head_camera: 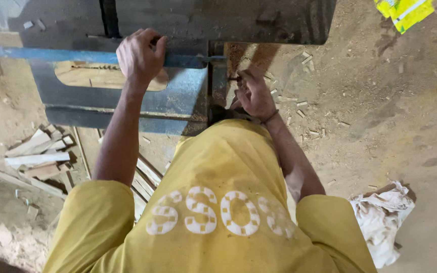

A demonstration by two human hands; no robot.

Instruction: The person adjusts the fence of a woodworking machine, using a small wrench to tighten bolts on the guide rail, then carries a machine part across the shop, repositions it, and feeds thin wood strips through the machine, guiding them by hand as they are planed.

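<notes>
I look down past my yellow shirt at a grey-blue metal machine table [178, 98]. My left hand [140, 55] is curled over a blue metal rail [51, 54] along the table's far side. A long slot in the table shows pale wood [97, 76] beneath it. My right hand [253, 93] is at the table's right edge, below a rusty bracket [236, 53]. Its fingers pinch a small dark knob [233, 78] that sticks out there. A thin band circles my right wrist.
Wooden offcuts [39, 156] and strips lie piled on the sawdust floor at the left. A crumpled white cloth [380, 217] lies at the lower right. A yellow packet [403, 11] sits at the top right. Small wood chips [304, 108] are scattered by the machine.
</notes>
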